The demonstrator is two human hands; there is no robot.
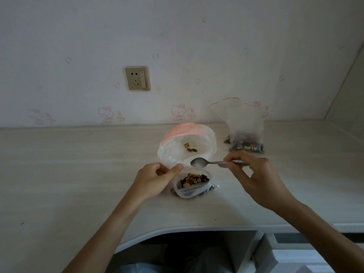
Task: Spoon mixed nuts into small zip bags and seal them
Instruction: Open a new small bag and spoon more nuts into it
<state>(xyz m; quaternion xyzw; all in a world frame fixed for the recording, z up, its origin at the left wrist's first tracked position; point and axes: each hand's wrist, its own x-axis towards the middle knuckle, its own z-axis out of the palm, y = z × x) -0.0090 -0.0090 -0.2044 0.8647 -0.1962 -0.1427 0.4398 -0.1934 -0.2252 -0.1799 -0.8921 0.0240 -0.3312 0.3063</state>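
Currently left hand (157, 179) pinches the rim of the clear zip bag (185, 148), mouth held open above the pale wooden bench (78, 174); right hand (254, 174) pinches an empty metal spoon (199, 162), bowl just at the bag's mouth, over the nut container (192, 184).

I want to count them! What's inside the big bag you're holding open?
Inside the open zip bag only a few nuts lie at the bottom. The left hand covers its near edge, so anything there stays hidden.

both forearms cut off by bottom edge, left hand (157, 179) hides near edge of clear open zip bag (187, 148), small silver spoon (199, 162) bowl blurred, possibly empty
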